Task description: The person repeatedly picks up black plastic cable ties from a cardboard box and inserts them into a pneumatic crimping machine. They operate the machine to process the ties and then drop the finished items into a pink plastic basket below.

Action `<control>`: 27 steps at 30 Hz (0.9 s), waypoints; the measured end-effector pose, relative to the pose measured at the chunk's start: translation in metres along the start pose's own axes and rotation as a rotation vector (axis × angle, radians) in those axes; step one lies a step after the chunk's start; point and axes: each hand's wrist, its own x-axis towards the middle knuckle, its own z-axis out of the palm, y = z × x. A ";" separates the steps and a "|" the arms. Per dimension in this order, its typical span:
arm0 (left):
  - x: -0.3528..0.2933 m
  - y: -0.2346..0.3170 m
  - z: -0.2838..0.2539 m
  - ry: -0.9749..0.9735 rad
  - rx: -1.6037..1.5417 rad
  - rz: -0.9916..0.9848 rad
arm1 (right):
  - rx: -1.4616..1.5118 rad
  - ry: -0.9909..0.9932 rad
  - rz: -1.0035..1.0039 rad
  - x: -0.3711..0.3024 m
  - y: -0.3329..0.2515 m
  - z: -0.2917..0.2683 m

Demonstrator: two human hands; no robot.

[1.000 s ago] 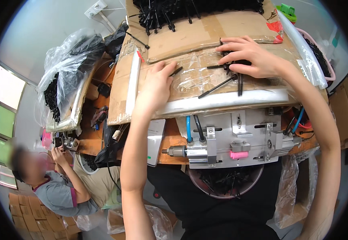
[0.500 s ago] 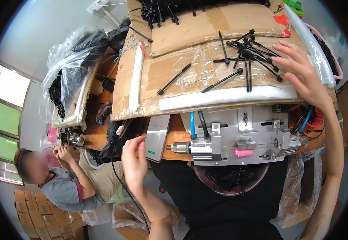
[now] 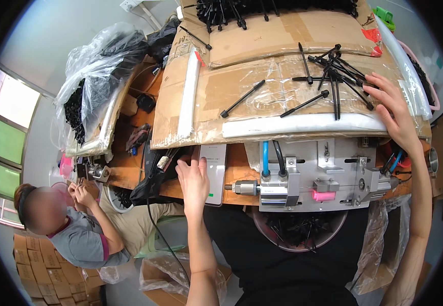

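My left hand [image 3: 194, 184] is over the left edge of a flat silver-grey slab [image 3: 215, 173] with a small green mark. Its fingers are apart and loosely bent, with nothing seen in them; whether it touches the slab I cannot tell. My right hand [image 3: 395, 113], open with fingers spread, reaches over the cardboard's right side. Its fingertips are beside a loose pile of black rods with thick ends [image 3: 337, 76]. A few single black rods [image 3: 243, 98] lie apart, left of the pile. Between my arms stands a metal fixture [image 3: 310, 176] with cylinders and a pink piece [image 3: 324, 195].
A bowl of black parts [image 3: 303, 232] sits below the fixture. Blue and black hoses [image 3: 265, 158] rise from its left cylinder. A dark cable [image 3: 155, 224] hangs left of my left forearm. Another person [image 3: 86, 229] works at far left, beside a plastic-covered heap [image 3: 99, 71].
The view has shifted, so the bench appears farther right. My left hand has moved right and up to the slab. My right hand has come slightly lower, staying beside the rod pile.
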 end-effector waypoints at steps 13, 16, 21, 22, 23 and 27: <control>0.001 0.015 -0.007 0.000 -0.018 -0.101 | -0.008 0.000 0.025 -0.001 -0.001 0.001; 0.000 0.004 -0.007 -0.049 0.045 -0.086 | -0.015 -0.001 0.016 0.000 -0.001 0.001; -0.003 -0.002 -0.012 0.022 -0.036 -0.061 | 0.008 0.008 0.017 0.001 -0.002 0.003; -0.004 -0.002 -0.014 0.035 -0.054 -0.056 | 0.019 0.012 0.016 0.001 -0.003 0.004; -0.007 -0.003 -0.017 0.034 -0.051 -0.055 | 0.022 0.013 0.015 0.002 -0.004 0.005; -0.013 -0.002 -0.019 0.069 -0.182 -0.030 | 0.010 0.008 0.028 0.000 -0.005 0.002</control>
